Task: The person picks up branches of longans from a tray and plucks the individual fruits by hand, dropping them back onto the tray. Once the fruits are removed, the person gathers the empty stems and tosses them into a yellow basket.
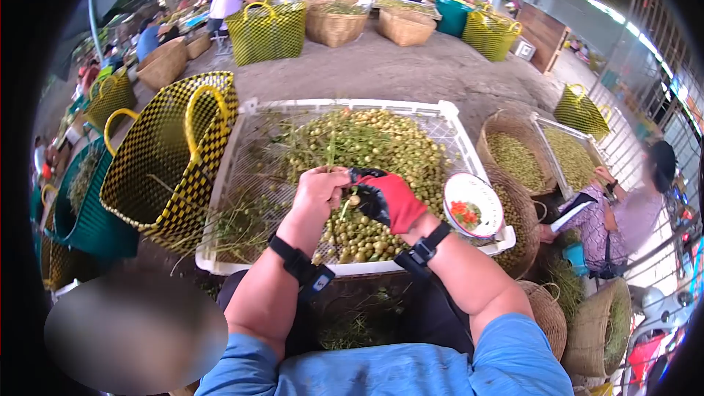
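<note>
My bare left hand (pixel 321 189) is closed, fingertips pinched on a thin green stem (pixel 332 150) that rises above the fingers. Right beside it, my right hand (pixel 390 199) wears a red and black glove and is closed at the same sprig. A pale round fruit (pixel 355 200) shows between the two hands. Both hands are over a white plastic tray (pixel 352 103) heaped with small round yellow-green fruits (pixel 422 150) and loose green stems. A white bowl (pixel 471 186) with red and green pieces inside sits on the tray's right side.
A yellow-black woven basket (pixel 165 169) stands left of the tray, with a teal basket (pixel 95 209) beyond it. Right are wicker baskets of fruit (pixel 515 160) and a seated person (pixel 623 213). More baskets (pixel 336 22) and seated people line the back.
</note>
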`<state>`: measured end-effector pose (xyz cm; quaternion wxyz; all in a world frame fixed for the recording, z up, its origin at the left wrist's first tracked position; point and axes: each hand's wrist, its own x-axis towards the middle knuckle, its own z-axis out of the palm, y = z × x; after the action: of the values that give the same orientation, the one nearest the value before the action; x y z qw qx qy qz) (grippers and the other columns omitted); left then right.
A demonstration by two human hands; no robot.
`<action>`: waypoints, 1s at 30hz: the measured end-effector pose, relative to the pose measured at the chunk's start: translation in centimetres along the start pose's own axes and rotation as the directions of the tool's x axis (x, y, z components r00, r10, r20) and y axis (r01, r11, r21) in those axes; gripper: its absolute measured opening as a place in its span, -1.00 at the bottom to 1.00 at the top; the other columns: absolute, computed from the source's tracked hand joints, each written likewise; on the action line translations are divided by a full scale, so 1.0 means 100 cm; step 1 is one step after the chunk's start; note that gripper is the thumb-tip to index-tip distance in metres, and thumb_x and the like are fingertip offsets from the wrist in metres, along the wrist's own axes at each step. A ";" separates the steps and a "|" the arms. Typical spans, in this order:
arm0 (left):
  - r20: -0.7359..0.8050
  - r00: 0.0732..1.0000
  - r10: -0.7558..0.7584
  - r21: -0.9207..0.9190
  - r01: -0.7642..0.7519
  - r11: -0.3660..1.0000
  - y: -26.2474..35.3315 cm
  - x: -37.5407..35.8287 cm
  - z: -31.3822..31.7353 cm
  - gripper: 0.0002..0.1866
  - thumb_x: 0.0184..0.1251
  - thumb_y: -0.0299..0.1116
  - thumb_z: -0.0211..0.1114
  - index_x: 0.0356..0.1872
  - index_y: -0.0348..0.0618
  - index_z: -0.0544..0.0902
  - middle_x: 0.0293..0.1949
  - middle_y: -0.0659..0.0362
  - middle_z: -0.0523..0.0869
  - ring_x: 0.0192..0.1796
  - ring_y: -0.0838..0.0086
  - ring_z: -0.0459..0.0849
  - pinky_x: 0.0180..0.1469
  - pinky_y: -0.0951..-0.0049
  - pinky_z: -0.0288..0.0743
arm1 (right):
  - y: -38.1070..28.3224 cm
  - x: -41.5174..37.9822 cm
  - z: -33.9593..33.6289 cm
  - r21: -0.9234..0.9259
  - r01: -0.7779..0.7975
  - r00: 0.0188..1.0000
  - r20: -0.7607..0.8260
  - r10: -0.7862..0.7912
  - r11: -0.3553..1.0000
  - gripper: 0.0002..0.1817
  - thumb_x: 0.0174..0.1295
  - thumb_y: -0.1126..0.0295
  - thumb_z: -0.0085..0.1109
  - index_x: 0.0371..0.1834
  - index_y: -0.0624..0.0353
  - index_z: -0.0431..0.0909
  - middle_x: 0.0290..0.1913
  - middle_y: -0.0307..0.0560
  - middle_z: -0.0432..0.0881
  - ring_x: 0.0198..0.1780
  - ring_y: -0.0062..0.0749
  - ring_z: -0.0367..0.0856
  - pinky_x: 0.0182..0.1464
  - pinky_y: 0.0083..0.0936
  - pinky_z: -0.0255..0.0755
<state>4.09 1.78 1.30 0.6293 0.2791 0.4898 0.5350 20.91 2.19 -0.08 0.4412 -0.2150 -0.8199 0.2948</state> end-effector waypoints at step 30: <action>0.214 0.977 0.000 -0.340 0.075 0.937 -0.003 0.013 -0.020 -0.94 0.26 -0.48 0.28 -0.27 -0.16 0.62 -0.40 0.25 0.64 -0.63 0.71 0.33 -0.62 0.64 0.12 | -0.002 -0.014 0.003 0.893 -0.449 0.679 0.337 0.652 0.007 -0.76 0.35 0.34 0.00 -0.07 0.23 0.58 -0.22 -0.23 0.65 -0.26 -0.59 0.60 -0.25 -0.62 0.50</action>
<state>2.28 2.60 -0.14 0.7270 0.2097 0.3237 0.5680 21.34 1.10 -0.86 0.3923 -0.2388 -0.2825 0.8421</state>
